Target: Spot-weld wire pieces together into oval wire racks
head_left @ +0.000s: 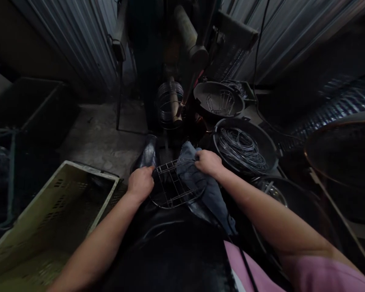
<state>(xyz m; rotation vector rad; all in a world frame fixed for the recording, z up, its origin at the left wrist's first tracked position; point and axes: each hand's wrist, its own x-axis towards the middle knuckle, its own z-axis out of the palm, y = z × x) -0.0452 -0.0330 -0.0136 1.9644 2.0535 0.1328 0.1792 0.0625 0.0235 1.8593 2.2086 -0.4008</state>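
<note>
Over my lap, a wire basket or rack (174,200) of thin metal rods is held between my two hands. Its left edge is gripped by my left hand (140,183), fingers closed round the wire. My right hand (209,163) is closed at the upper right corner of the wire basket, beside blue-grey cloth (214,198) that lies over my right leg. Beneath the basket a black apron (170,251) covers my lap. Straight ahead stands a dark machine with a thick horizontal arm (187,30); wire rings (162,105) hang round its lower arm (173,99).
At left stands a yellow plastic crate (56,194). On the right, a tub (273,150) holds wire rings (241,150); behind it a round basin (200,91) contains a bent wire frame (222,103). A cable (257,73) hangs near the corrugated wall (280,44).
</note>
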